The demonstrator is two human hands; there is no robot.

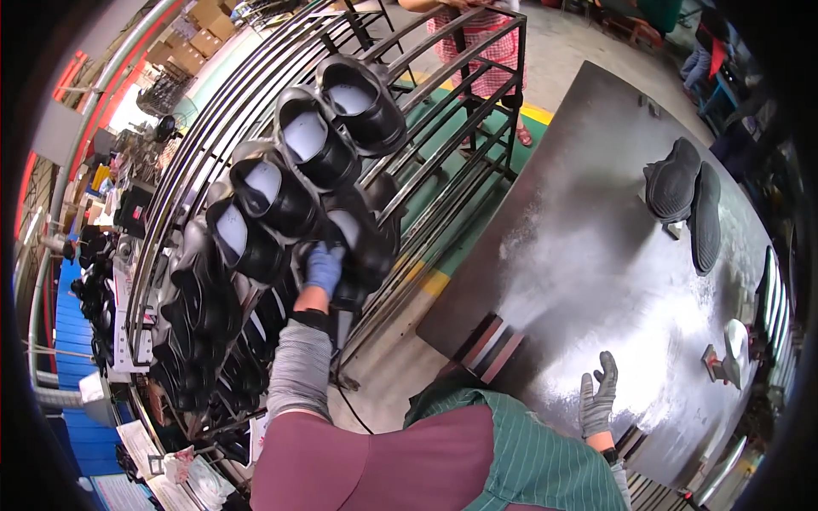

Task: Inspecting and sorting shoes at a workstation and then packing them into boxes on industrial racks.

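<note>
My left hand (324, 266), in a blue glove, is closed on a blurred black shoe (366, 247) with a pale insole at the front of the metal rack. Its fingertips are partly hidden by the shoe. Just beyond it, several more black shoes (311, 140) with pale insoles sit on the rack's bars, heels toward me. My right hand (599, 396), in a grey glove, is held over the near part of the metal table, holding nothing, fingers apart. A pair of black soles or upturned shoes (684, 196) rests at the table's far right.
The black tube rack (417, 157) fills the left and middle, with more shoes on lower tiers (204, 315). A shiny metal table (554, 230) stands at right, a metal fixture (728, 353) at its right edge. Beyond the rack stands a person in a checked apron (481, 51).
</note>
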